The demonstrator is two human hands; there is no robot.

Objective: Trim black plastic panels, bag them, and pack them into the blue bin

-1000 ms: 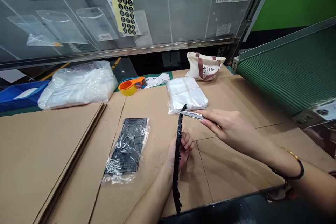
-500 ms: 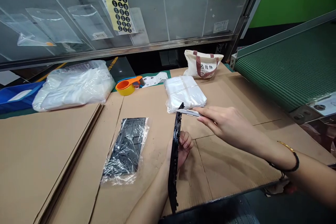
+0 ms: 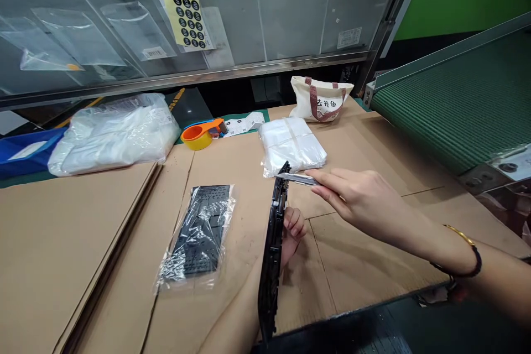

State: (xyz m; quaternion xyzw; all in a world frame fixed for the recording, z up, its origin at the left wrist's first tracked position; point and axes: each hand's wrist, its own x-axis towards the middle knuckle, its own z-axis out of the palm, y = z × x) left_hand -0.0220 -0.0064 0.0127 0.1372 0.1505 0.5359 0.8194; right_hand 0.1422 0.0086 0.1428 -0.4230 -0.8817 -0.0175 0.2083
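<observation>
Near the middle, my left hand (image 3: 293, 229) grips a long black plastic part (image 3: 272, 254), which stands on its narrow edge; the palm is hidden behind it. My right hand (image 3: 352, 191) pinches a slim metal-coloured knife (image 3: 299, 178), and the blade tip touches the upper end of the black part. To the left, a similar black part in a clear plastic bag (image 3: 201, 232) lies flat on the cardboard-covered table (image 3: 373, 276). Just beyond the knife is a stack of clear bags (image 3: 292, 145).
A cream cloth bag (image 3: 321, 99), an orange tape dispenser (image 3: 203, 133), a large plastic-wrapped bundle (image 3: 118, 135) and a blue bin (image 3: 31, 152) line the back. Raised cardboard (image 3: 74, 243) lies left. A green conveyor (image 3: 460, 99) runs at the right.
The black part has tilted and turned slightly, its lower end shifting left and showing more of its inner side. My right hand and the knife have barely moved.
</observation>
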